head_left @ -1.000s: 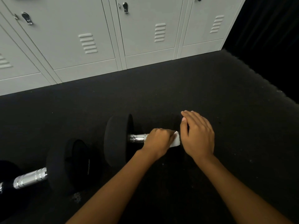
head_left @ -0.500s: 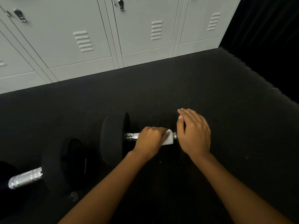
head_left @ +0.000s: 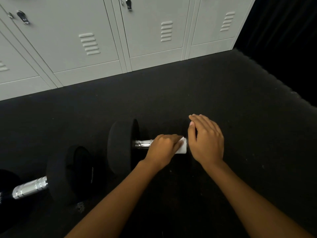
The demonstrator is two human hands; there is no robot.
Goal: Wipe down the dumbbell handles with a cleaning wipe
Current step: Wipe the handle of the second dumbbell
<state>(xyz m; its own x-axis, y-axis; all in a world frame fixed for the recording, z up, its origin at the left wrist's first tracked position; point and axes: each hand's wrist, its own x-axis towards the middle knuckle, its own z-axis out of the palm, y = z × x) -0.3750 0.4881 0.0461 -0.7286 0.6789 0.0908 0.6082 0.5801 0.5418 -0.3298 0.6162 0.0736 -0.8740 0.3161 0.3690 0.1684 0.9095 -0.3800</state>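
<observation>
Along the back, a bank of grey lockers [head_left: 85,40]. Below them, dark rubber floor [head_left: 171,97], speckled and dim.

On that floor, 2 dumbbells, well apart from the lockers. At the left, the second dumbbell [head_left: 68,170], with its second handle [head_left: 30,188] bare chrome, touched by neither hand.

In the middle, the near dumbbell [head_left: 120,146]: 1 black head plain to see, the other lost against the dark floor beneath the palm. Probably there, but hard to make out. Of its handle [head_left: 143,144], only a short chrome stretch showing, between the visible head and the knuckles.

Right hand [head_left: 205,143]: fingers straight and together, laid flat over the hidden end, gripping nothing, apparently steadying. Left hand [head_left: 164,148]: curled round the bar and clamped on the cleaning wipe [head_left: 182,147], a white fold poking out just beside the other thumb.

Possible trouble from here:
- Rolling. Round heads, with only a flat palm as a brake; likely with any easing of that pressure or a sideways shove along the bar.
- Patchy cleaning. Wipe bunched small, so liable to skim the top and miss the underside and the collars.
- Slipping. Little cloth in the fist, easily left behind mid-stroke.
- A pinch, with knuckles hard up against the thumb.
- Forgetting the second handle altogether.
</observation>
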